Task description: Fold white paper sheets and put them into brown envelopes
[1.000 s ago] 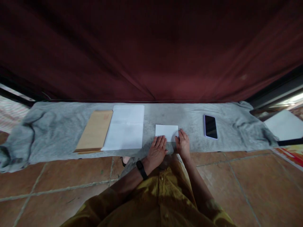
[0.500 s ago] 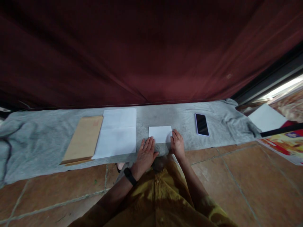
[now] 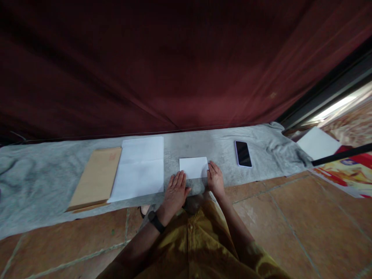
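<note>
A small white piece of folded paper (image 3: 194, 167) lies flat on the grey cloth in front of me. My left hand (image 3: 176, 189) rests at its lower left corner, fingers stretched out and lying flat, the thumb pointing right. At the paper's right edge is my right hand (image 3: 215, 179), its fingers curled in and closed on that edge. Left of my hands lies a stack of larger white sheets (image 3: 141, 166) with a crease across it. Beside that stack are brown envelopes (image 3: 95, 176), partly under the sheets' left side.
A phone (image 3: 243, 154) with a pale purple case lies right of the paper. Grey cloth (image 3: 200, 143) covers the narrow bench, and a dark red curtain (image 3: 186, 77) hangs behind it. A white sheet (image 3: 319, 143) and a colourful printed box (image 3: 348, 170) are at the far right.
The whole view has shifted slightly, so things sit a little further left in the picture. Both hands keep nearly the same places on the folded paper.
</note>
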A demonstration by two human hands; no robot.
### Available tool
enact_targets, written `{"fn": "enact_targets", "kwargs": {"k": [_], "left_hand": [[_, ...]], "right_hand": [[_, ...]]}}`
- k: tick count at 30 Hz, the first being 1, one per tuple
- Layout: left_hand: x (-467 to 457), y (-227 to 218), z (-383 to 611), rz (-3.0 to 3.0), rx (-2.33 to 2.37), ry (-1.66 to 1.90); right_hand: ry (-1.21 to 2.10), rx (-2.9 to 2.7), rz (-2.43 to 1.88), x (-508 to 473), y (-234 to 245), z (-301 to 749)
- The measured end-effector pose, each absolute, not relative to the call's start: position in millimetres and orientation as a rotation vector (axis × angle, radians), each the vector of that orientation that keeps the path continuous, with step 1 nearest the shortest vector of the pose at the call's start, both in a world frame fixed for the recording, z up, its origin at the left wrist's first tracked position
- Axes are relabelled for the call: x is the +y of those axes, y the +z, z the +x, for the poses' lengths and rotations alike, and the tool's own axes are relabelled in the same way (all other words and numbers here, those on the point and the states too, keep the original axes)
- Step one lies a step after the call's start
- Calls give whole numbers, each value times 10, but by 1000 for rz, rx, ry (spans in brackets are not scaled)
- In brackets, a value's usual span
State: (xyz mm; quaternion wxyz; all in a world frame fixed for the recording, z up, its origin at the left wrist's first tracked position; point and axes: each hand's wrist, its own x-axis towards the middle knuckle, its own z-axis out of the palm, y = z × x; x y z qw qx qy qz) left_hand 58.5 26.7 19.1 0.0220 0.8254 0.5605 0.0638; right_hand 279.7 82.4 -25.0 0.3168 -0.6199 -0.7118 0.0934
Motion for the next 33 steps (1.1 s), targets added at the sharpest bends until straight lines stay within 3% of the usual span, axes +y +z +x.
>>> {"fn": "enact_targets", "kwargs": {"k": [10, 17, 33], "left_hand": [[253, 124, 602, 2577, 1769, 250], [247, 85, 598, 2575, 1771, 281], [86, 220, 305, 2419, 1863, 538]], "right_hand": [[328, -1610, -1655, 965, -137, 2735], [759, -1345, -1596, 1031, -151, 2713], [1023, -1119, -1515, 1251, -96, 2825]]}}
